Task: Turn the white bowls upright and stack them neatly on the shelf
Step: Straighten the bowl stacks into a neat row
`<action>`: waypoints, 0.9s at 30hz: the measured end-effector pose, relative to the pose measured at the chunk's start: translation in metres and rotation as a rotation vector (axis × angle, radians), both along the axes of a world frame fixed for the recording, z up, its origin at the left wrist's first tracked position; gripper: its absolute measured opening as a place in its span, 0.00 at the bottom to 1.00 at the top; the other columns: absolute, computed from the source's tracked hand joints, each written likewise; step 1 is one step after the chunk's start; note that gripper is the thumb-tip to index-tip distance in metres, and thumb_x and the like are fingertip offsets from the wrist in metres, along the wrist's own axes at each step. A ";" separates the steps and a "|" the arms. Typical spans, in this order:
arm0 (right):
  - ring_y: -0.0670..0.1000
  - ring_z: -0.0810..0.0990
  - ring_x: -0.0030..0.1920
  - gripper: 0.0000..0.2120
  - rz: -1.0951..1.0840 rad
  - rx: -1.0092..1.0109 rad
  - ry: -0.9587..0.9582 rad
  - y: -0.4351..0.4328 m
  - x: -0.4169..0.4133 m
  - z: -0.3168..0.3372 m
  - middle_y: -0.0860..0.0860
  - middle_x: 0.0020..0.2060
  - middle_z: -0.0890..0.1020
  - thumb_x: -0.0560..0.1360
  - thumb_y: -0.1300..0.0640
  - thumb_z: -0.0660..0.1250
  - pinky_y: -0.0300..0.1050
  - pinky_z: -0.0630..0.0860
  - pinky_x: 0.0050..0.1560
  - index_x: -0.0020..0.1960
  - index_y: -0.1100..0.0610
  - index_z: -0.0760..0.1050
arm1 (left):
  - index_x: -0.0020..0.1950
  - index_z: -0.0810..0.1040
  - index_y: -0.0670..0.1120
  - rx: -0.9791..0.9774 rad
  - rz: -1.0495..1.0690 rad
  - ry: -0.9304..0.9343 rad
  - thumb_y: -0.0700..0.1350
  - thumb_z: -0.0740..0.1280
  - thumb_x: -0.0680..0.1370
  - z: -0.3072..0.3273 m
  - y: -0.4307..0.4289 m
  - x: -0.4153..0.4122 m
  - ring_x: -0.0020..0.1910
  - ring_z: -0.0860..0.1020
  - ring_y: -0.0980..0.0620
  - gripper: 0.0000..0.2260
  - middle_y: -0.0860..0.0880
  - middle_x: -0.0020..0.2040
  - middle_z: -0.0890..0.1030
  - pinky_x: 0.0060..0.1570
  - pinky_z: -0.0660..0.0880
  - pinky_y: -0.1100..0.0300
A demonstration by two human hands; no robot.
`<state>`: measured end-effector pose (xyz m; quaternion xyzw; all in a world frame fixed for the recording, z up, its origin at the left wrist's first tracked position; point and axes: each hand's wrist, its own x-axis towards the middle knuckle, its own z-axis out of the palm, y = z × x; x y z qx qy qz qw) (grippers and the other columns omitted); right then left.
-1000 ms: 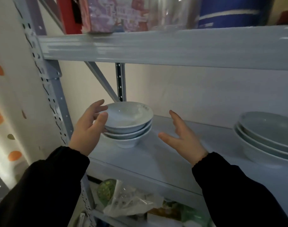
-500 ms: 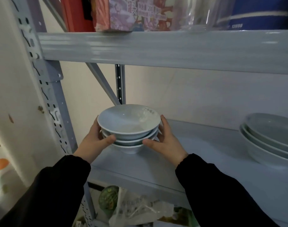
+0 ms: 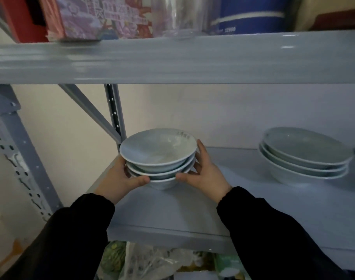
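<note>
Your right grip (image 3: 207,174) has closed in; with the left grip (image 3: 120,179) it now clasps the bowls (image 3: 158,150) on the shelf (image 3: 192,211). Likely stiff, slick, chippable: hold under the rims.

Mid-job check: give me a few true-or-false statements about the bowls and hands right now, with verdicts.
1. The left hand and right hand both hold the left bowl stack. True.
2. Its top bowl lies upside down. False: it faces up.
3. A right bowl stack stands on the same shelf. True.
4. The right hand lies flat on the shelf, away from the bowls. False: its fingers touch the left bowl stack's side.
</note>
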<state>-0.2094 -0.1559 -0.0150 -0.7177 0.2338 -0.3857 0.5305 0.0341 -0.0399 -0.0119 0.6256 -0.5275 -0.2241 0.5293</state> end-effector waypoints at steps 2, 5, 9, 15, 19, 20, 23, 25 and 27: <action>0.40 0.70 0.71 0.54 -0.025 -0.007 0.002 -0.004 -0.012 0.000 0.42 0.74 0.66 0.69 0.63 0.79 0.34 0.73 0.61 0.81 0.45 0.48 | 0.70 0.69 0.52 -0.008 -0.041 0.014 0.59 0.82 0.55 0.000 -0.010 -0.010 0.62 0.79 0.57 0.46 0.53 0.63 0.81 0.60 0.77 0.60; 0.41 0.70 0.70 0.52 -0.063 -0.008 0.001 -0.011 -0.032 0.000 0.40 0.71 0.67 0.69 0.64 0.78 0.32 0.74 0.58 0.78 0.42 0.48 | 0.68 0.70 0.57 -0.022 -0.093 0.006 0.64 0.83 0.54 0.001 -0.026 -0.023 0.63 0.79 0.56 0.46 0.54 0.62 0.81 0.64 0.75 0.53; 0.44 0.69 0.72 0.53 -0.104 0.008 -0.018 -0.019 -0.059 -0.003 0.45 0.75 0.65 0.70 0.66 0.77 0.33 0.74 0.60 0.80 0.47 0.46 | 0.67 0.69 0.57 -0.020 -0.151 -0.026 0.61 0.82 0.54 0.003 -0.049 -0.047 0.58 0.78 0.66 0.44 0.58 0.59 0.81 0.57 0.75 0.67; 0.42 0.69 0.72 0.55 -0.167 0.018 -0.015 -0.028 -0.087 -0.006 0.45 0.77 0.64 0.69 0.62 0.79 0.39 0.74 0.64 0.81 0.45 0.45 | 0.63 0.70 0.58 -0.008 -0.208 -0.012 0.60 0.84 0.52 0.002 -0.072 -0.071 0.55 0.79 0.68 0.43 0.66 0.53 0.83 0.53 0.75 0.71; 0.41 0.68 0.72 0.57 -0.197 0.017 -0.019 -0.033 -0.095 -0.008 0.44 0.77 0.63 0.67 0.58 0.80 0.42 0.73 0.67 0.81 0.46 0.44 | 0.65 0.69 0.53 -0.019 -0.236 -0.016 0.53 0.82 0.56 0.003 -0.083 -0.081 0.54 0.79 0.69 0.41 0.62 0.52 0.83 0.50 0.73 0.74; 0.41 0.68 0.72 0.58 -0.204 0.018 -0.016 -0.034 -0.096 -0.008 0.44 0.77 0.63 0.65 0.55 0.81 0.44 0.73 0.68 0.81 0.45 0.44 | 0.66 0.69 0.51 -0.020 -0.242 -0.016 0.55 0.82 0.56 0.004 -0.084 -0.082 0.54 0.79 0.68 0.42 0.59 0.54 0.82 0.50 0.73 0.74; 0.39 0.68 0.71 0.60 -0.218 0.025 -0.017 -0.038 -0.099 -0.011 0.40 0.76 0.64 0.63 0.50 0.83 0.49 0.71 0.70 0.80 0.42 0.43 | 0.67 0.68 0.47 -0.033 -0.259 -0.016 0.45 0.83 0.62 0.003 -0.090 -0.084 0.52 0.79 0.71 0.38 0.57 0.57 0.79 0.50 0.73 0.75; 0.41 0.67 0.72 0.59 -0.235 0.024 -0.029 -0.040 -0.100 -0.014 0.38 0.75 0.63 0.65 0.52 0.82 0.52 0.70 0.71 0.80 0.40 0.43 | 0.68 0.67 0.44 -0.045 -0.270 0.000 0.36 0.81 0.65 0.002 -0.094 -0.086 0.51 0.78 0.72 0.37 0.56 0.57 0.78 0.49 0.72 0.75; 0.42 0.67 0.73 0.58 -0.250 0.017 -0.035 -0.042 -0.100 -0.017 0.35 0.75 0.63 0.65 0.53 0.82 0.53 0.70 0.71 0.79 0.38 0.45 | 0.69 0.67 0.43 -0.053 -0.299 0.025 0.39 0.81 0.65 0.003 -0.096 -0.089 0.51 0.79 0.71 0.36 0.56 0.57 0.78 0.49 0.73 0.75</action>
